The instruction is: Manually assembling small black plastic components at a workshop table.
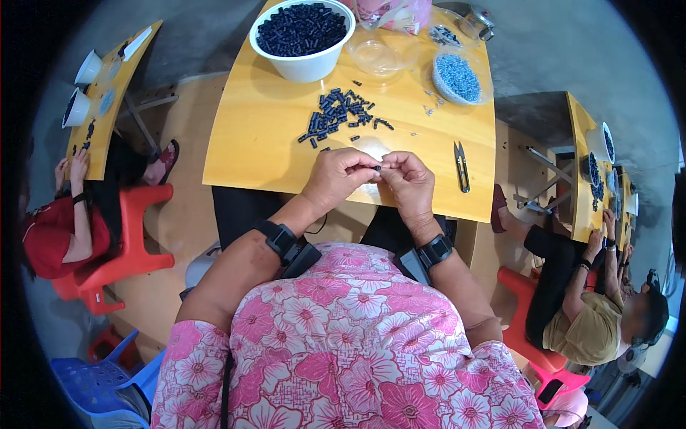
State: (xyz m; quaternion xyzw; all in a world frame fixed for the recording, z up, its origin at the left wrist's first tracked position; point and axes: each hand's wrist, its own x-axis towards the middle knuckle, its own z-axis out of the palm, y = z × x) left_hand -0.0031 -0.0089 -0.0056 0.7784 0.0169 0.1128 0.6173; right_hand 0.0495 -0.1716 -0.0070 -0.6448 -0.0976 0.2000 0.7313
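Note:
My left hand (336,175) pinches a small black plastic piece (377,169) between thumb and fingertips, just above the table's near edge. My right hand (410,184) meets it there, thumb and finger closed at the piece's other side; what they hold is too small to make out. Beyond my hands lies a loose heap of short black plastic parts (332,114). To the right of my right hand rests a pair of black-handled thread snips (461,167), its blades pointing away from me.
A white tub (304,66) full of black parts stands at the table's (246,143) far left. Right of it are a clear plastic tray (379,57), a bowl of small bluish pieces (457,77) and a pink bag (393,13). People work at tables on both sides.

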